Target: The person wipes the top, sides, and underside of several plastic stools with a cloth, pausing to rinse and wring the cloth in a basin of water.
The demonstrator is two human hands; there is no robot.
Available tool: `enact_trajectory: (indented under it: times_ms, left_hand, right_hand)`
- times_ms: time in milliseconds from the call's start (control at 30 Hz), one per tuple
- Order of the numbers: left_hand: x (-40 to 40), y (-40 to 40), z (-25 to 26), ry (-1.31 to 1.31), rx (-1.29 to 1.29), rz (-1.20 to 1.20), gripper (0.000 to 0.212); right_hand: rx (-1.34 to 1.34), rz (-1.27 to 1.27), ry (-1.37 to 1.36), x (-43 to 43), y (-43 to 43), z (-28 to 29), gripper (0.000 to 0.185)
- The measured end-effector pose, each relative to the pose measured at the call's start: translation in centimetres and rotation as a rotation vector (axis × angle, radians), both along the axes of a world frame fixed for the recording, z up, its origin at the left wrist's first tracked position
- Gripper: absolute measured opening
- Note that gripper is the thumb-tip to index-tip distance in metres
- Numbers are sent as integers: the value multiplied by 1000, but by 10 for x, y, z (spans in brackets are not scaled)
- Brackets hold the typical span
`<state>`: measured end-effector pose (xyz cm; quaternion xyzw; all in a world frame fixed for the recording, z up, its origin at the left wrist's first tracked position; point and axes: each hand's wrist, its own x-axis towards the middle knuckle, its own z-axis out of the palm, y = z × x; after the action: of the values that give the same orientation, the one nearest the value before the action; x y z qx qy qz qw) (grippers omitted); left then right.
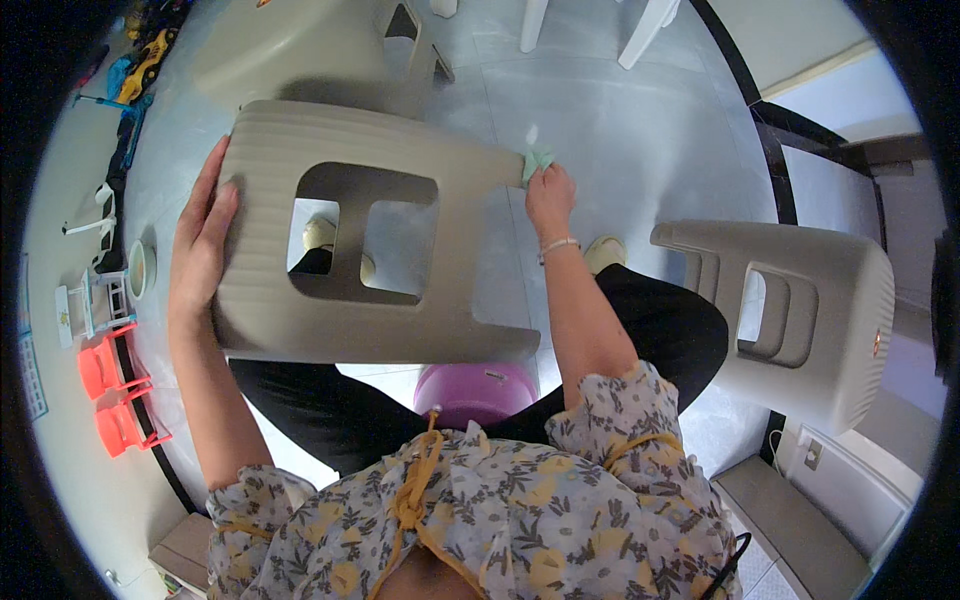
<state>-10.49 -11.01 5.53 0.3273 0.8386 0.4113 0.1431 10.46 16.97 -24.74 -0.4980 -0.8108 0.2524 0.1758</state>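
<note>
A beige plastic stool [457, 247] lies on its side before me, its ribbed seat turned to the left and its legs to the right. My left hand [204, 225] rests flat along the seat edge, steadying it with the fingers extended. In my right hand [551, 199] is a light green cloth [537, 165], bunched under the fingers and pressed against the end of the far leg. Through the square opening in the stool's side the floor and one of my shoes show. The underside of the stool is hidden.
Another beige stool [802, 322] lies on its side at the right. A pink plastic stool or basin [476, 390] is between my knees. Beyond stands more beige plastic furniture [300, 45]. Along the left wall are red toy chairs [105, 367], a bowl [141, 270] and a yellow toy vehicle [146, 64].
</note>
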Motion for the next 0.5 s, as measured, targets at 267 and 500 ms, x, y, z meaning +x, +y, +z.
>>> enact_trajectory:
  times_ms: [267,500]
  left_hand:
    - [-12,5,-10,24,-3,35,53]
    - [-1,15,-21,32,48,26,54]
  right_hand:
    - [-97,116,490,16,-187,121,28]
    - [-205,512,659,39,-286,175,47]
